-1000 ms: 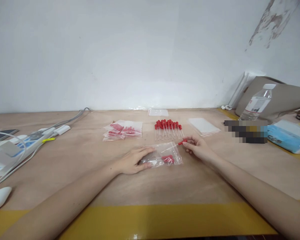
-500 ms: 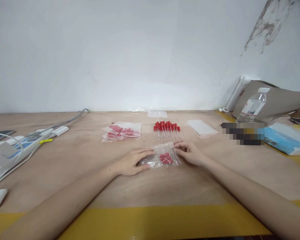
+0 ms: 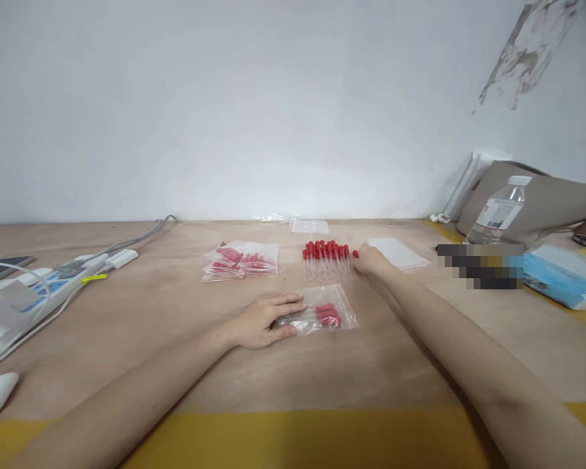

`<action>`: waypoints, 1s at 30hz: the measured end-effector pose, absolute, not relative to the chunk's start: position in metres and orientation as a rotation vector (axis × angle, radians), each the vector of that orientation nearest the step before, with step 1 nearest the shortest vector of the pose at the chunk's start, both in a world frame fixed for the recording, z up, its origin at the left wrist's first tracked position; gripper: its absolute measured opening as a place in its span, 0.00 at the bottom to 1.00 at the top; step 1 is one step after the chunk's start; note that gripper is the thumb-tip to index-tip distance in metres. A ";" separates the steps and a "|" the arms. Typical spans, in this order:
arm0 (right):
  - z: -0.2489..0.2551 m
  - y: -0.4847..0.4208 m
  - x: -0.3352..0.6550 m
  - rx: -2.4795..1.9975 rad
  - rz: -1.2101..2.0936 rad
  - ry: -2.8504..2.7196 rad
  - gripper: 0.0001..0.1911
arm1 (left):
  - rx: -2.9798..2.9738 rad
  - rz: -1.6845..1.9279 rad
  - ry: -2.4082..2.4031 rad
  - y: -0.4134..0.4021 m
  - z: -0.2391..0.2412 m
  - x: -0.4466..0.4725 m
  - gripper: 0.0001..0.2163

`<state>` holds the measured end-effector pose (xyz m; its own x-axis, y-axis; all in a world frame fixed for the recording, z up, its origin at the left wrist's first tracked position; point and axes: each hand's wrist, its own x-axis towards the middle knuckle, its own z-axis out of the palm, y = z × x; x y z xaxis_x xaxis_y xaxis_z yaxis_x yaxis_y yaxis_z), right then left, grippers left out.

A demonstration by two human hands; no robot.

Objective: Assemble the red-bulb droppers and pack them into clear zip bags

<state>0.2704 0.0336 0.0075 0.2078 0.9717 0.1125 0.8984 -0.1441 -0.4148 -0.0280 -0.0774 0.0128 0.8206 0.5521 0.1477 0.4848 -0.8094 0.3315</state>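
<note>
A clear zip bag (image 3: 342,305) lies flat in front of me, with several red-bulbed droppers (image 3: 328,314) inside. My left hand (image 3: 268,320) rests on its left end, thumb and fingers stretched out and apart over the plastic. Farther back, a row of droppers (image 3: 325,251) with red bulbs and clear stems lies side by side. At the right end of that row is my right hand (image 3: 371,259), fingers closed against a single dropper (image 3: 355,254); its red bulb shows beside the fingertips, while the hand hides part of the grip.
Filled zip bags (image 3: 241,260) are piled left of the row. A stack of flat bags (image 3: 403,253) lies right of it, and another flat bag (image 3: 308,226) by the wall. A power strip (image 3: 53,286) stands left; a water bottle (image 3: 501,212) and a blue tissue pack (image 3: 561,280) are right.
My right hand has left the bag's right edge and moved back to the right end of the dropper row. My left hand stays on the bag.
</note>
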 end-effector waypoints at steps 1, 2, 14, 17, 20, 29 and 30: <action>0.009 0.033 0.271 -2.108 0.271 -1.736 0.18 | 2.724 0.345 0.792 -0.077 0.013 -0.028 0.23; 0.012 0.031 0.273 -2.109 0.286 -1.734 0.19 | 2.722 0.347 0.792 -0.077 0.013 -0.028 0.23; 0.000 -0.055 0.262 -1.217 0.972 -1.027 0.26 | 2.695 0.362 0.781 -0.077 0.012 -0.028 0.23; -0.008 -0.064 0.250 -1.153 1.003 -0.963 0.26 | 2.699 0.367 0.781 -0.076 0.012 -0.028 0.22; -0.008 -0.065 0.251 -1.146 0.991 -0.967 0.26 | 2.705 0.369 0.780 -0.076 0.011 -0.028 0.22; -0.013 -0.071 0.252 -1.158 1.030 -1.000 0.21 | 2.749 0.311 0.793 -0.078 0.015 -0.027 0.23; -0.015 -0.073 0.249 -1.131 1.071 -1.018 0.20 | 2.751 0.306 0.790 -0.078 0.015 -0.027 0.24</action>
